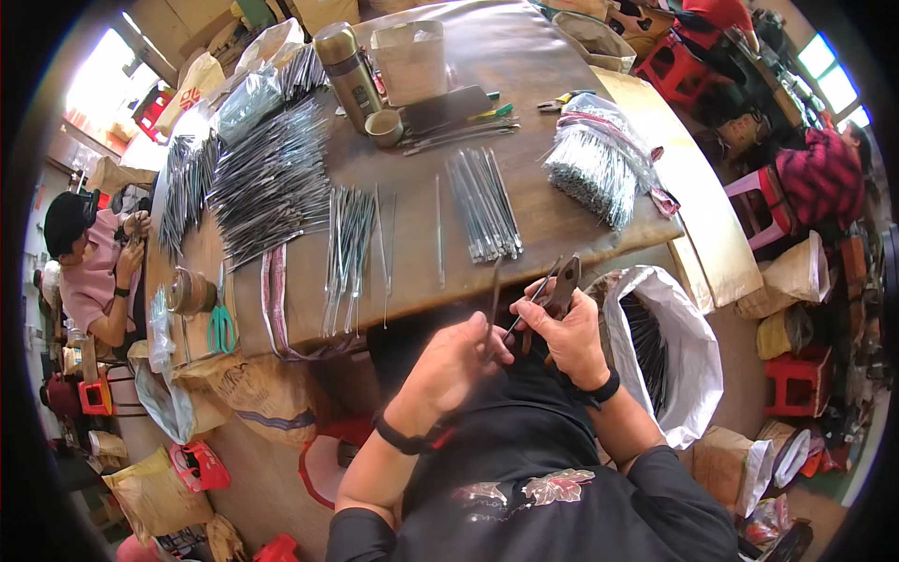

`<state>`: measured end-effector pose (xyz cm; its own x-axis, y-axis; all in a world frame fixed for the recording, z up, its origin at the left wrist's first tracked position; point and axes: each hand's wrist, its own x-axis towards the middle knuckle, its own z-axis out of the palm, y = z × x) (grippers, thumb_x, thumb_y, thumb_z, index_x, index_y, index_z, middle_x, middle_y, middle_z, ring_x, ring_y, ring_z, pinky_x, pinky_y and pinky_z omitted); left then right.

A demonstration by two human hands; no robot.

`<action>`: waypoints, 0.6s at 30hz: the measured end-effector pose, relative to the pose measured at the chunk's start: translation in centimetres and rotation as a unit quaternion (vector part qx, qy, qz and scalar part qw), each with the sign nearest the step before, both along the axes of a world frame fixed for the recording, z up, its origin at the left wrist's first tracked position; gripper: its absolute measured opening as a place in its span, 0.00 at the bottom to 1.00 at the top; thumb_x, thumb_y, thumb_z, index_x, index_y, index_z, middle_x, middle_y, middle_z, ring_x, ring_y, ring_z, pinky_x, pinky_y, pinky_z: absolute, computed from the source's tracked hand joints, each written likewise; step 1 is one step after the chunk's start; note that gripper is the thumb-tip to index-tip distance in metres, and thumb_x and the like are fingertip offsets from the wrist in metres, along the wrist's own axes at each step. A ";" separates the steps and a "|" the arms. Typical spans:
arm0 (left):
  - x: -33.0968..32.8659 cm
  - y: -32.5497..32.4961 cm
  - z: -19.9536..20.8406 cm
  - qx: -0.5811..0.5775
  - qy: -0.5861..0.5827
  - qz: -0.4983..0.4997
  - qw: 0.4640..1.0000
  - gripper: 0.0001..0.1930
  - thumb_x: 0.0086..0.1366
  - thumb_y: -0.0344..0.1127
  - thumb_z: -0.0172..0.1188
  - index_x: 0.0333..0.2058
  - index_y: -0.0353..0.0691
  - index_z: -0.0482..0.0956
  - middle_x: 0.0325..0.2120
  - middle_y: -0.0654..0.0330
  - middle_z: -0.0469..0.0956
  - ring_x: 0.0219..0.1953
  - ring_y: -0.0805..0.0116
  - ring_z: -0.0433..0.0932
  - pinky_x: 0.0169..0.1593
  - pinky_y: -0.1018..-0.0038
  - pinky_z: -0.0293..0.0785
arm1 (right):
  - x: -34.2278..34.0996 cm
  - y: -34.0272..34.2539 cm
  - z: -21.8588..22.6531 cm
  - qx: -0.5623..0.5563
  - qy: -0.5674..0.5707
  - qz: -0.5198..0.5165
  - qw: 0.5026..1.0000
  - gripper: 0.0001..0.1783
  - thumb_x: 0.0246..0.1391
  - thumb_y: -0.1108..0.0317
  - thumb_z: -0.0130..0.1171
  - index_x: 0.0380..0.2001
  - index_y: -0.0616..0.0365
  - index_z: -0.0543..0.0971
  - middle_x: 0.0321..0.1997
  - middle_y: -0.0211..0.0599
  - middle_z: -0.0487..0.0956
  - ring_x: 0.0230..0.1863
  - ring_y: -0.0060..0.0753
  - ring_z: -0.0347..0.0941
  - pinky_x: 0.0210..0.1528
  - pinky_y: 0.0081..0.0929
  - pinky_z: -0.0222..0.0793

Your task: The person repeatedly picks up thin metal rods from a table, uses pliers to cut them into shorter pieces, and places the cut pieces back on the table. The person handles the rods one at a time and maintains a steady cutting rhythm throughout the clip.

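Observation:
My left hand point(454, 361) is closed on a thin metal rod point(494, 292) that points up past the table's front edge; motion smears this hand a little. Close beside it, my right hand point(567, 337) grips a pair of pliers point(564, 286) with dark jaws. Another slim rod point(532, 302) slants by the right fingers, and which hand bears it is hard to tell. Just beyond my hands lies a neat row of flat metal rods point(482, 206). One single rod point(439, 229) lies left of that row, and a looser bunch point(348, 248) sits further left.
A large heap of rods point(267, 178) covers the table's left. A plastic-wrapped bundle point(599, 159) and more pliers point(565, 99) lie right. A thermos point(348, 75) stands at the back, green scissors point(221, 323) front left. An open white sack point(698, 347) is by my right arm. A co-worker point(94, 253) sits left.

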<state>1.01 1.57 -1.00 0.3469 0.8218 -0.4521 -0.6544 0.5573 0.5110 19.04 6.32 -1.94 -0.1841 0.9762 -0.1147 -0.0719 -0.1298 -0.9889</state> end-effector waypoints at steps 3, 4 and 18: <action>0.8 0.4 -0.9 0.008 0.098 0.000 0.995 0.05 0.62 0.31 0.61 0.32 0.40 0.74 0.27 0.64 0.76 0.24 0.76 0.74 0.25 0.84 0.63 | -0.2 -0.2 -0.1 0.028 -0.013 0.002 1.000 0.10 0.53 0.75 0.62 0.38 0.64 0.75 0.31 0.35 0.81 0.28 0.21 0.77 0.31 0.18 0.73; 1.0 0.4 -1.1 0.007 0.106 0.012 0.994 0.05 0.61 0.31 0.62 0.32 0.40 0.73 0.25 0.65 0.75 0.22 0.77 0.72 0.23 0.85 0.62 | -0.3 -0.2 -0.2 0.031 -0.005 0.001 0.999 0.10 0.53 0.76 0.62 0.38 0.64 0.75 0.32 0.35 0.81 0.28 0.21 0.76 0.31 0.18 0.73; 0.2 0.1 -0.6 0.136 0.330 0.083 0.930 0.09 0.61 0.25 0.60 0.41 0.35 0.81 0.24 0.71 0.72 0.22 0.86 0.66 0.22 0.88 0.62 | 3.6 -1.4 -2.9 -0.305 0.250 0.255 0.883 0.32 0.42 0.77 0.57 0.53 0.58 0.61 0.43 0.54 0.73 0.38 0.49 0.78 0.31 0.32 0.79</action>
